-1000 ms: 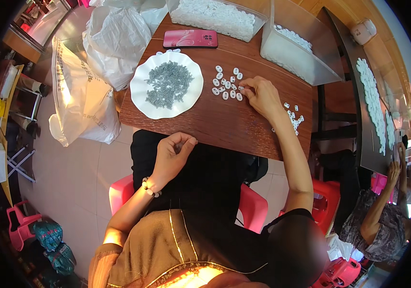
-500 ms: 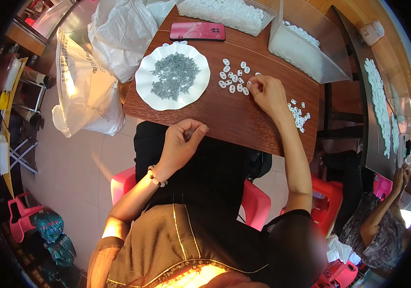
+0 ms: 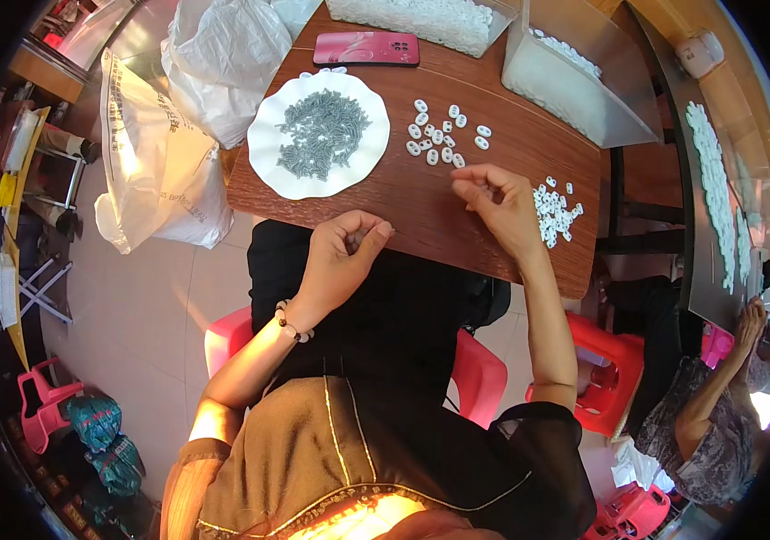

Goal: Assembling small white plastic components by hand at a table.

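Observation:
My left hand hovers at the table's near edge, thumb and fingertips pinched together; whatever they may hold is too small to make out. Over the table, my right hand also has its fingers closed, just nearer to me than a loose group of white oval two-holed pieces. No object shows clearly in its fingertips. To the right of that hand lies a pile of smaller white pieces. A white scalloped plate on the left bears a heap of small grey screw-like parts.
A pink phone lies beyond the plate. Two translucent bins of white pieces stand along the far side of the brown table. White sacks rest at the left. Another person works at a dark table on the right.
My right hand has drawn back toward me and slightly left, away from the oval pieces. My left hand stays pinched, nearly in place. The view has shifted slightly.

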Demonstrator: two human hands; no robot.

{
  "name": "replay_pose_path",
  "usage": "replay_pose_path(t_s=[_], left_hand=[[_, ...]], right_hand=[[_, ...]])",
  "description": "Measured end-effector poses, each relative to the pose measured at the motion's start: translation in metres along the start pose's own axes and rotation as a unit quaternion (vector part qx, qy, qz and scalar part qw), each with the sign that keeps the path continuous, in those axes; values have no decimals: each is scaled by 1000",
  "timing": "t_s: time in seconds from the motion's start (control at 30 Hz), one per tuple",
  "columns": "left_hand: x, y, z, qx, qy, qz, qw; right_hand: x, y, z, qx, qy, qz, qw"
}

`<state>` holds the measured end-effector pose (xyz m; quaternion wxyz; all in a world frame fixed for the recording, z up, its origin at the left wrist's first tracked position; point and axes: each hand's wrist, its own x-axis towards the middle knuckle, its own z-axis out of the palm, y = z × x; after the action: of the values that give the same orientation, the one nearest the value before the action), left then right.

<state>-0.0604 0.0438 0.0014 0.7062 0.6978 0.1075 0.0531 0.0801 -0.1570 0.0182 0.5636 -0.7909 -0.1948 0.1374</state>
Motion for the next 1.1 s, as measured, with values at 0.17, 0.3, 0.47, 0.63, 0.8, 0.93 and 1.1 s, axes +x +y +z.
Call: replay_pose_path(t_s=[0.17, 0.3, 0.47, 0.63, 0.8, 0.93, 1.1], left_hand=[[3, 0, 1, -2, -1, 1, 1000], [4, 6, 6, -19, -13, -3, 1000], [4, 5, 9, -27, -19, -7, 999], [3, 6, 9, -30, -26, -13, 999], [2, 8, 9, -33, -40, -6, 999], [1, 9, 8, -27, -55, -16, 998], [1, 9, 7, -27, -70, -23, 997]], right_hand=[[-13, -3, -1, -5, -34, 18, 999], [-18, 1, 6, -36, 23, -44, 998], [-26, -7, 17, 6, 10, 46, 999], [-38, -13, 26, 147, -28, 90, 985], [-48, -22, 34, 195, -52, 114, 973], [-51, -22, 34, 189, -71, 106, 974], [-54, -24, 36, 148, -52, 88, 984]])
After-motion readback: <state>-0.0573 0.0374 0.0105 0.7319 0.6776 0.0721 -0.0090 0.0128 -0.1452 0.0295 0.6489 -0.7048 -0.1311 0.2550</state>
